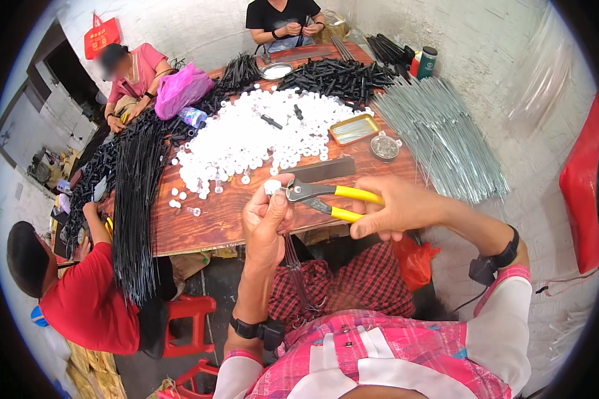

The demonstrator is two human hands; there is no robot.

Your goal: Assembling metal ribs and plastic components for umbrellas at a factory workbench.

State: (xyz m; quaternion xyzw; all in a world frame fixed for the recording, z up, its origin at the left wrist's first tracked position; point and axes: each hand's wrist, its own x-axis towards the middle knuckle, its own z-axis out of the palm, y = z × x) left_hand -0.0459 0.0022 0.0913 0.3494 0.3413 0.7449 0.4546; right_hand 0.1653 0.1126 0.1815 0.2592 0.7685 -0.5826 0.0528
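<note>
My left hand (265, 223) pinches a small round white plastic cap (272, 187) between thumb and fingers, above the table's near edge. Several thin clear strands (294, 266) hang below that hand; where their upper ends go is hidden. In my right hand (399, 207) are end-cutting pliers (302, 192) with yellow handles, their jaws right beside the cap at my left fingertips. The handles stand apart within my grip. Just beyond the pliers, a dark flat metal bar (321, 170) lies on the wooden table.
A heap of white caps (246, 133) covers the table's middle. Thin metal rods (446, 139) lie at right, near a yellow tray (355, 130) and a round tin (384, 147). Black rods (136, 199) overhang the left edge. Co-workers sit left and opposite; a red stool (190, 322) stands lower left.
</note>
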